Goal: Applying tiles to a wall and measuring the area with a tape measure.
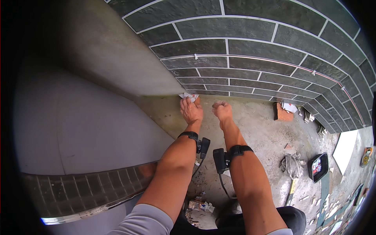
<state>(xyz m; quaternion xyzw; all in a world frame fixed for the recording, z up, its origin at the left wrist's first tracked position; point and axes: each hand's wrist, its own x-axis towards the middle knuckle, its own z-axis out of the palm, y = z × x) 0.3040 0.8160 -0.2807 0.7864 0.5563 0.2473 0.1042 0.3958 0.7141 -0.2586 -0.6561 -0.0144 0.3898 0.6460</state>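
Observation:
My left hand (191, 111) reaches to the corner at the foot of the wall, its fingers curled over some white scraps (189, 96). Whether these are paper or thin chips is too small to tell. A bit of orange brick (197, 101) shows beside that hand, mostly covered by it. To its right, my right hand (222, 110) is closed with the fingers bent inward, just above the concrete floor (250, 125). Anything inside those fingers is hidden.
A dark tiled wall (250, 29) with a thin cable rises ahead; a grey wall (90, 117) stands close on the left. At right lie an orange brick (281, 113), a black tray (311, 168), a crumpled plastic bag (291, 165), a white panel (345, 149) and scattered chips.

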